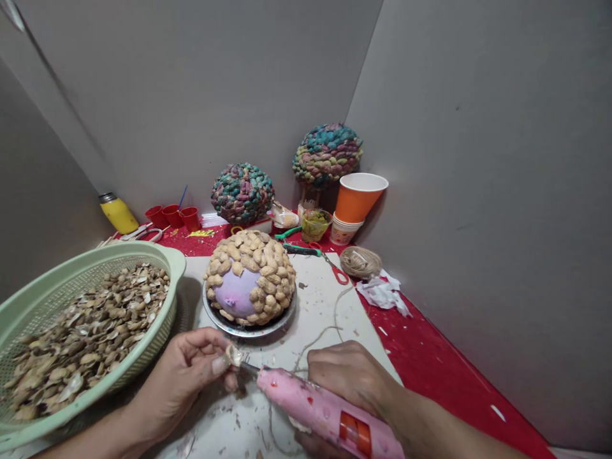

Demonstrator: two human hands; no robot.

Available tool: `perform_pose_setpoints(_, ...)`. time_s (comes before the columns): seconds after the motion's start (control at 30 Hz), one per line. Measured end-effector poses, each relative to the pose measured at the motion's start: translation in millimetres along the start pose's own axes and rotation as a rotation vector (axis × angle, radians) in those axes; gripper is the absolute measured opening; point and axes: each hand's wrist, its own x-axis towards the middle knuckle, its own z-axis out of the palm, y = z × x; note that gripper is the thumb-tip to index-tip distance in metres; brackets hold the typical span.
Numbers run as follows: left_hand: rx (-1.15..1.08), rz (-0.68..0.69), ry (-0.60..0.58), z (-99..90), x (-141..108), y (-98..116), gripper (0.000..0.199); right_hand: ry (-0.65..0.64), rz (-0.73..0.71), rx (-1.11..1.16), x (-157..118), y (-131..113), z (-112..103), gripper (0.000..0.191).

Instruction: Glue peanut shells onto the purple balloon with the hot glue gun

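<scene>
My left hand (198, 363) pinches a peanut shell (234, 355), its pale hollow side showing. Wrapped round a pink glue gun (310, 403) is my right hand (351, 382), and the gun's dark nozzle points left, at or against the shell. Just beyond both hands, a purple balloon (238, 292) sits in a round metal dish (251, 331). Peanut shells (268, 258) cover much of the balloon, leaving a bare patch at its front left.
A green basket (178, 264) of shells stands at left. Behind are two coloured shell-covered balls (243, 193), red cups (190, 218), a yellow bottle (119, 215), an orange cup (358, 201), scissors (338, 271), twine (361, 262) and crumpled tissue (384, 293).
</scene>
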Motion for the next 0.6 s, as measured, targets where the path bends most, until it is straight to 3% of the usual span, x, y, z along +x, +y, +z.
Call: perform_pose_setpoints(0.6, 0.016, -0.018, -0.031, -5.3, 1.8, -7.4, 0.021, 0.020, 0.041, 0.087, -3.3, -4.7, -0.1, 0.054)
